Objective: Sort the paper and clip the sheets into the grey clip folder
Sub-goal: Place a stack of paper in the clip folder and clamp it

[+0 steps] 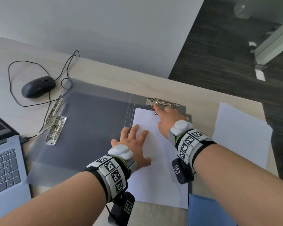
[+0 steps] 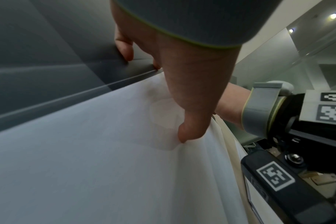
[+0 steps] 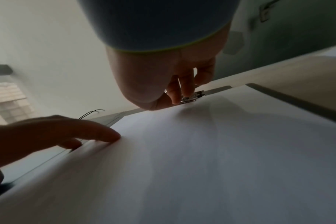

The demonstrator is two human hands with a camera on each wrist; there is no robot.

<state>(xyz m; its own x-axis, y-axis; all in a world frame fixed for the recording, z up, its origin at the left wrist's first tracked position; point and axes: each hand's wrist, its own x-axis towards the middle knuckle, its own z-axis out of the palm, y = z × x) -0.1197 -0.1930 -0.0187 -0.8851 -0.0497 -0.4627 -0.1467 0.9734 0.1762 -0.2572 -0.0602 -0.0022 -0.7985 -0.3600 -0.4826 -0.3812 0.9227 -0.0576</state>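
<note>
sheets [image 1: 153, 154] lie on the open grey clip folder [image 1: 91, 121], top edge at its metal clip [image 1: 162, 102]. left hand [image 1: 132, 145] presses them flat, fingers spread; right hand [image 1: 170, 119] fingers pinch the clip. clipping step; next, the lever likely needs snapping down.

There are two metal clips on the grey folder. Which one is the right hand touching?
The far clip, at the top edge of the sheet; the right hand has its fingertips on it. The other clip lies untouched on the left flap, near the mouse.
</note>
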